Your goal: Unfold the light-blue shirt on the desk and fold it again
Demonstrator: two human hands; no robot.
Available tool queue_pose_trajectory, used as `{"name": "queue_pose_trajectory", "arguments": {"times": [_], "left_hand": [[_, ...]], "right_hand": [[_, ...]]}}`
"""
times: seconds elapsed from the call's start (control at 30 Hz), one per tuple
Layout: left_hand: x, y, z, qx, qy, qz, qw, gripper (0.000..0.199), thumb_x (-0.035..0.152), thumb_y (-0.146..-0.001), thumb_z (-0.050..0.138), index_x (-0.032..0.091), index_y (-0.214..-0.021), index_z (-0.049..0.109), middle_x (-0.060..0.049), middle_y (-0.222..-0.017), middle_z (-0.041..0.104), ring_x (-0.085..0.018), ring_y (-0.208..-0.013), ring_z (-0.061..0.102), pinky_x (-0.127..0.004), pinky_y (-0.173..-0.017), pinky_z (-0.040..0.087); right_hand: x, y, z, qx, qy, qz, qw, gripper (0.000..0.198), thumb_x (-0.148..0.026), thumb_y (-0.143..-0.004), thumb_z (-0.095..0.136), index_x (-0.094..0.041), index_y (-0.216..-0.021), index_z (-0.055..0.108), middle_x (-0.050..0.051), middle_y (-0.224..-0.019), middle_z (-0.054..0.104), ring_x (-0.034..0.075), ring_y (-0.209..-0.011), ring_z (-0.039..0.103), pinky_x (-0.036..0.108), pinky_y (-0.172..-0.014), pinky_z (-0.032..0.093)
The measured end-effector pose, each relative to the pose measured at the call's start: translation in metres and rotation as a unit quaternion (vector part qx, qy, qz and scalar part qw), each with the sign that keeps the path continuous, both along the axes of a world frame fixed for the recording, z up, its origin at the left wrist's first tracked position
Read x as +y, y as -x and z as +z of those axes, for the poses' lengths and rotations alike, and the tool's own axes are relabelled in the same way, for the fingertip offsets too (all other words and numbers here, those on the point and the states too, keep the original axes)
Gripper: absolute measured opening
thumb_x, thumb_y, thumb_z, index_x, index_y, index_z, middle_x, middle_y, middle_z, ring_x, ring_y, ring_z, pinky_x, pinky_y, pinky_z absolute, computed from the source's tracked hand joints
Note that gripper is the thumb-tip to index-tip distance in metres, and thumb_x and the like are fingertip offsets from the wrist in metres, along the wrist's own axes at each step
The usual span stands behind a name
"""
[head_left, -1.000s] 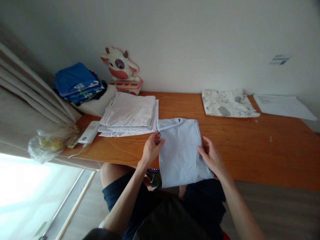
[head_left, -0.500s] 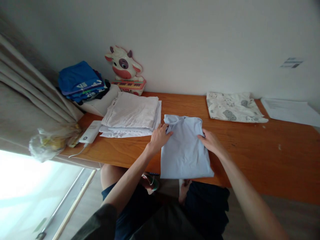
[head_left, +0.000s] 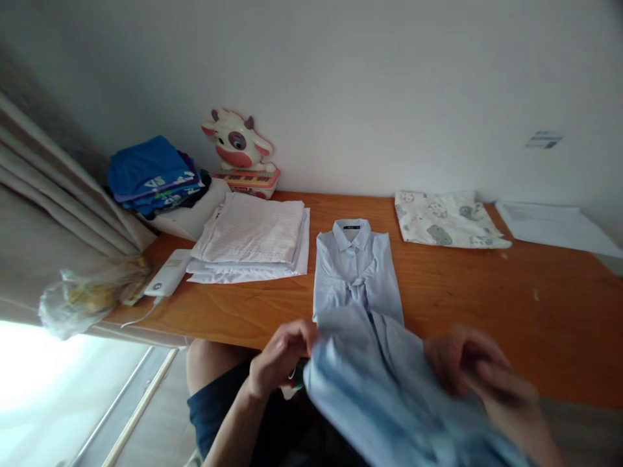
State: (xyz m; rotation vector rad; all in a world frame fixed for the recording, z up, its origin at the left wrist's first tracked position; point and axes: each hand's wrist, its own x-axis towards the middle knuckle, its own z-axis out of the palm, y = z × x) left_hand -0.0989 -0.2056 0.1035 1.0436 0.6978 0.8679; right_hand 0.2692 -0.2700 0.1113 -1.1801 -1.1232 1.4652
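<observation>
Our pale blue shirt point(head_left: 357, 279) lies collar-up at the frame's centre, its lower half lifted toward us. Our left hand point(head_left: 281, 357) pinches its left edge; our right hand point(head_left: 467, 366), blurred, grips the right. A white folded stack point(head_left: 253, 237) sits left.

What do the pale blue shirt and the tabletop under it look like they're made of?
Pale blue shirt: thin woven fabric, probably cotton or a blend, matte; it creases softly and drapes from both hands. Tabletop: orange-brown wood or wood-look laminate, smooth with a slight sheen and visible grain; I cannot tell which.
</observation>
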Motion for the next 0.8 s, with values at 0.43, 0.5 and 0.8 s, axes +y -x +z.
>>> {"name": "queue_pose_trajectory", "arguments": {"times": [0.43,0.5,0.8], "left_hand": [[-0.034,-0.061,-0.051,0.541,-0.253,0.1,0.796,0.035,0.046,-0.081,0.087,0.031,-0.107,0.069,-0.009,-0.109,0.074,-0.037,-0.108,0.067,-0.05,-0.091,0.052],[-0.024,-0.065,-0.052,0.553,-0.269,0.074,0.785,0.022,0.039,-0.087,0.081,0.031,-0.102,0.067,-0.007,-0.101,0.074,-0.034,-0.101,0.069,-0.044,-0.085,0.051],[-0.009,0.048,-0.066,0.512,-0.173,0.27,0.797,0.01,0.028,-0.095,0.06,0.03,-0.104,0.062,0.001,-0.09,0.072,-0.023,-0.08,0.07,-0.034,-0.075,0.053]], "right_hand": [[-0.002,0.093,-0.086,-0.471,-0.132,-0.075,0.869,0.055,-0.049,-0.095,0.07,-0.032,-0.146,0.058,0.013,-0.119,0.074,0.04,-0.11,0.071,0.058,-0.096,0.058],[0.008,0.098,-0.086,-0.491,-0.143,-0.041,0.859,0.055,-0.041,-0.102,0.059,-0.033,-0.155,0.051,0.014,-0.12,0.074,0.039,-0.109,0.072,0.057,-0.093,0.059],[-0.023,-0.029,-0.09,-0.505,-0.105,-0.221,0.827,0.029,-0.049,-0.103,0.055,-0.029,-0.12,0.067,0.007,-0.095,0.075,0.032,-0.085,0.073,0.046,-0.077,0.057]]}}
